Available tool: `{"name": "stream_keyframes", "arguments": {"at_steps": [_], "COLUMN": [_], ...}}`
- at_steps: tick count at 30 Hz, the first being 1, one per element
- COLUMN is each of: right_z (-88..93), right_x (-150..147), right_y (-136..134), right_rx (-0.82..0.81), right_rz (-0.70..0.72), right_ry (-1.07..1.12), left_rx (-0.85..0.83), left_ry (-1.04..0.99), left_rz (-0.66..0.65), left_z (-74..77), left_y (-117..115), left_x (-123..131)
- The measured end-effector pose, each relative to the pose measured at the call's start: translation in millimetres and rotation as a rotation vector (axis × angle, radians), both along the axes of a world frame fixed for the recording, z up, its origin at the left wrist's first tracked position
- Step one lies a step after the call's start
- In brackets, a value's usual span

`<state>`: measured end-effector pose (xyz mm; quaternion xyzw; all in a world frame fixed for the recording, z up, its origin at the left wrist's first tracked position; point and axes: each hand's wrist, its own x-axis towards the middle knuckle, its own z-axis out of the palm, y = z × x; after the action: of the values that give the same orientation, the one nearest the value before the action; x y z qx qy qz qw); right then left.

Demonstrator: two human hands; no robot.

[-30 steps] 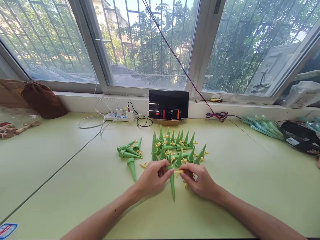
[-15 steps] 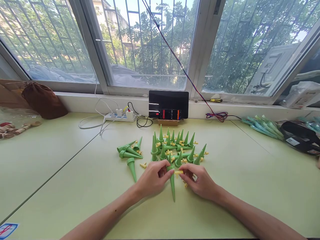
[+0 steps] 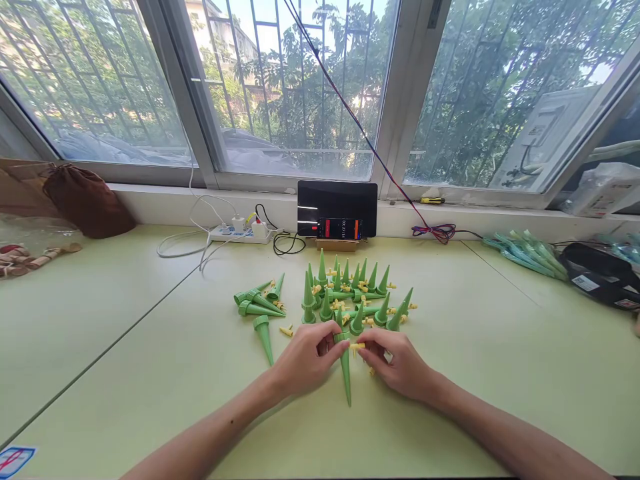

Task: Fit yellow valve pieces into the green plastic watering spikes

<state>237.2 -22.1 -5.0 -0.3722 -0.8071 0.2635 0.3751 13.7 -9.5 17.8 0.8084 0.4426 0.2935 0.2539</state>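
My left hand pinches a green plant watering spike near its wide collar, with the tapered point toward me. Between the fingertips of my right hand is a small yellow valve, held level against the right side of the spike's collar. How far it sits in the spike is hidden by my fingers. Just beyond both hands stands a cluster of green spikes, several with yellow valves fitted. To the left lie a small pile of loose spikes, a single spike and a loose yellow valve.
A phone showing a timer leans on a black tablet at the back. A power strip with cables lies to its left. A brown drawstring bag stands far left; a black strapped item lies far right.
The spike and the yellow valve have shifted very slightly, and the valve sits closer to the collar. Both hands keep their grips.
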Motion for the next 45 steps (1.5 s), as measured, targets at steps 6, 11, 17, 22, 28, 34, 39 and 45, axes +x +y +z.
{"name": "stream_keyframes", "arguments": {"at_steps": [6,11,17,22,28,34,39,45], "right_z": [0.8,-1.2,-2.1,-0.7,-1.6,-0.6,-2.3,-6.3], "right_x": [-0.7,-0.6,-0.6,-1.2,-0.6,0.4,-0.2,0.0], "right_y": [-0.4,0.6,1.1,0.8,2.0,0.4,-0.3,0.3], "right_rx": [-0.005,-0.004,-0.001,0.027,0.021,-0.026,-0.032,-0.048], "right_rz": [0.004,-0.002,-0.001,0.004,0.010,0.039,0.023,0.017], "right_ry": [-0.006,-0.021,-0.037,-0.041,-0.044,-0.038,-0.056,-0.085], "left_rx": [0.008,0.019,0.028,0.023,0.016,0.027,0.036,0.062], "left_ry": [-0.003,0.000,-0.002,-0.015,-0.010,0.003,0.018,0.019], "left_rz": [-0.006,-0.007,-0.015,-0.018,-0.025,-0.026,-0.027,-0.040], "left_z": [-2.1,-4.2,-7.6,-7.9,-8.0,-8.0,-9.3,-11.0], "left_y": [0.1,0.1,0.7,0.6,-0.2,0.0,1.6,0.9], "left_x": [-0.3,-1.1,-1.8,-1.4,-1.9,-1.8,-1.8,-3.1]}}
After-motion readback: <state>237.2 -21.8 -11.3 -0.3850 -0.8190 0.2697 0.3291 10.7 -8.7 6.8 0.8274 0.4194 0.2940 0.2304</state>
